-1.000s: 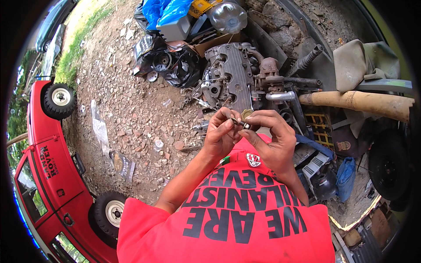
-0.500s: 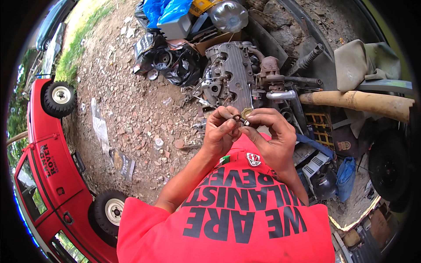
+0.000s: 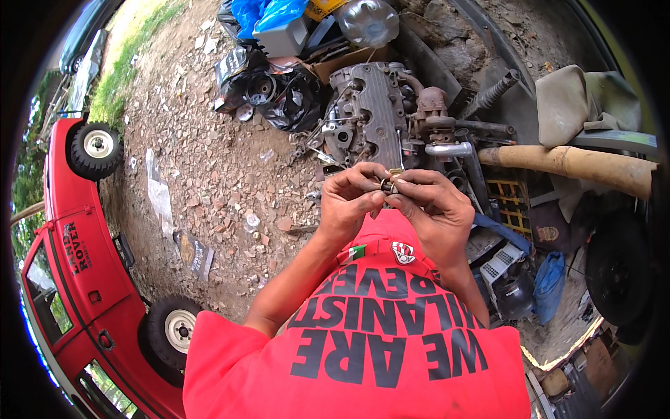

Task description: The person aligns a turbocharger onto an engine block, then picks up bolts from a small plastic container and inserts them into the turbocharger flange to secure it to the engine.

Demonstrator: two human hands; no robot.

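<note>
Both of my hands meet in front of my chest, fingers closed around small metal parts. My left hand (image 3: 349, 202) pinches a small dark metal ring (image 3: 384, 184) between thumb and fingertips. Against it, my right hand (image 3: 438, 209) grips a small metal fitting (image 3: 392, 188) with thumb and forefinger. The ring and the fitting appear to touch; fingertips cover much of both. A brass-coloured piece (image 3: 396, 172) shows just above the fingertips, and I cannot tell whether it is held. Beyond my hands sits a dirty grey engine (image 3: 375, 115) with a rusty turbocharger (image 3: 433, 105) on its right side.
Black plastic bags (image 3: 289, 98) and a clear plastic bottle (image 3: 368, 22) lie behind the engine. To the right are a bamboo pole (image 3: 572, 164), a yellow crate (image 3: 508, 199) and a black wheel (image 3: 618, 269). A red off-road vehicle (image 3: 94, 279) stands on the left beside stony ground (image 3: 216, 174).
The ring in my left hand has come up against the fitting in my right hand. My fingertips have drawn closer together, and the view has shifted slightly.
</note>
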